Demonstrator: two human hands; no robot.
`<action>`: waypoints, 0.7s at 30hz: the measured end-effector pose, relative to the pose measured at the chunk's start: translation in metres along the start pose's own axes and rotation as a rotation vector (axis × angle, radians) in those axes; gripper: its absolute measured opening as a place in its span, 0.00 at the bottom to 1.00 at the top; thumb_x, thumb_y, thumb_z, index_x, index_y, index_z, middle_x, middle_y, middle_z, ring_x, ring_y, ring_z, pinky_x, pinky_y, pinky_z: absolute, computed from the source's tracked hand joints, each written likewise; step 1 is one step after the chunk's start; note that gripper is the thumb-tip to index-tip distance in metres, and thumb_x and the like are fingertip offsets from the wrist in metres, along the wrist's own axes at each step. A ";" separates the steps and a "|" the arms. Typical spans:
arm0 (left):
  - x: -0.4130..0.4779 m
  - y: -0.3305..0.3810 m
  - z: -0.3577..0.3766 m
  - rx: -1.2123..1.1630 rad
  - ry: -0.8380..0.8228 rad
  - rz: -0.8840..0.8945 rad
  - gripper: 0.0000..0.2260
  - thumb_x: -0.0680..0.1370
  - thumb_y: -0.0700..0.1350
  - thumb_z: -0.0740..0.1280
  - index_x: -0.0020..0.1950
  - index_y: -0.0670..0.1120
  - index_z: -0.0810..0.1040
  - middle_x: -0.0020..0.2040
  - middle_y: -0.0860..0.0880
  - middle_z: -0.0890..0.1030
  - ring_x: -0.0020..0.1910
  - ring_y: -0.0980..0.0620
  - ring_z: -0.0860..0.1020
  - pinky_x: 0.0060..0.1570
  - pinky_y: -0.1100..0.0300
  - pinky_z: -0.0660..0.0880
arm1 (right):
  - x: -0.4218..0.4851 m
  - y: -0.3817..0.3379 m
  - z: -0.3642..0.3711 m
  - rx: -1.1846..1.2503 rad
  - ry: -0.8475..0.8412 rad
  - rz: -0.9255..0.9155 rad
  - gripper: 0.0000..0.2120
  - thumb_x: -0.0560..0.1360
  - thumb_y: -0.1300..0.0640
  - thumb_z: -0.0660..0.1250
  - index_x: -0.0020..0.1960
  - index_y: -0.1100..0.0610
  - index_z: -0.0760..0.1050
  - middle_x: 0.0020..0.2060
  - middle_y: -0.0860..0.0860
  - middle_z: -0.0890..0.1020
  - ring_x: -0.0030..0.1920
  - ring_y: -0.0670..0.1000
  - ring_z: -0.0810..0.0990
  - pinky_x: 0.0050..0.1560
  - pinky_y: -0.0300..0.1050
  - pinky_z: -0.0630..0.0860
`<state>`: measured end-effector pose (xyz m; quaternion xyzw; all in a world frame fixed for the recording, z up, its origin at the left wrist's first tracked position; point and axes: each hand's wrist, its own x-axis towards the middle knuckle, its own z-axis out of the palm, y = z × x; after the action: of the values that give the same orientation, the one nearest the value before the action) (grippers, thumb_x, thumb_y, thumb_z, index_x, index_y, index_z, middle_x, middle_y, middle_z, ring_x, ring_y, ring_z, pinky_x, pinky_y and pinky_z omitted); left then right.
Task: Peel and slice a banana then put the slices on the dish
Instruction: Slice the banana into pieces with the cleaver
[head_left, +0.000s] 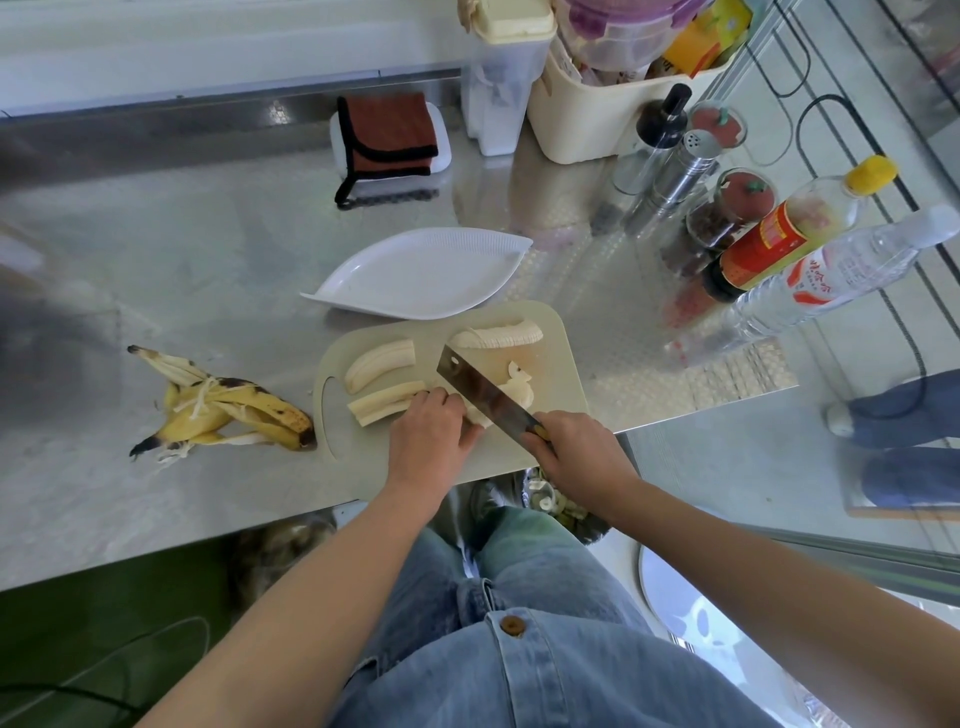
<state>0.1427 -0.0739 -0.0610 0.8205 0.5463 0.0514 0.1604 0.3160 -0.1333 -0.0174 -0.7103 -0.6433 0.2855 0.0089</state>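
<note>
A pale green cutting board (556, 374) lies at the counter's near edge with peeled banana on it. One long half (380, 360) lies at the left. A second half (382, 401) lies under the curled fingers of my left hand (428, 434), which hold it down. A sliced row of banana (501, 334) sits at the board's far side, and loose slices (519, 389) lie beside the blade. My right hand (576, 449) grips the handle of a cleaver (480, 387), its blade angled across the banana next to my left fingers. The white leaf-shaped dish (421, 275) behind the board holds nothing.
The banana peel (223, 408) lies on the steel counter left of the board. Bottles and spice jars (769, 244) crowd the right side, a cream basket (613, 114) and a folded brown cloth (389, 135) stand at the back. Another person's legs (904, 415) show at the far right.
</note>
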 end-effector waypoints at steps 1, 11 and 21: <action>0.000 0.000 0.000 -0.005 -0.002 -0.003 0.11 0.73 0.53 0.72 0.44 0.45 0.80 0.44 0.48 0.79 0.45 0.48 0.76 0.35 0.56 0.71 | 0.001 0.000 0.001 -0.012 -0.007 0.002 0.12 0.81 0.51 0.57 0.41 0.56 0.68 0.35 0.51 0.73 0.35 0.53 0.73 0.35 0.48 0.69; 0.000 0.003 -0.003 0.010 -0.024 -0.041 0.12 0.75 0.55 0.68 0.48 0.47 0.79 0.46 0.49 0.78 0.49 0.50 0.75 0.38 0.58 0.69 | 0.001 -0.002 0.010 0.049 0.034 0.017 0.11 0.80 0.50 0.58 0.42 0.55 0.69 0.36 0.52 0.76 0.36 0.54 0.74 0.35 0.47 0.70; -0.001 0.002 -0.003 0.023 -0.009 -0.034 0.12 0.74 0.54 0.70 0.45 0.46 0.80 0.44 0.49 0.79 0.45 0.48 0.76 0.34 0.56 0.71 | 0.002 -0.002 -0.001 0.003 0.046 -0.020 0.14 0.80 0.49 0.58 0.41 0.57 0.70 0.35 0.52 0.75 0.34 0.54 0.73 0.35 0.49 0.71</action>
<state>0.1434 -0.0745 -0.0574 0.8131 0.5599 0.0387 0.1544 0.3148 -0.1313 -0.0170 -0.7103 -0.6496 0.2698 0.0275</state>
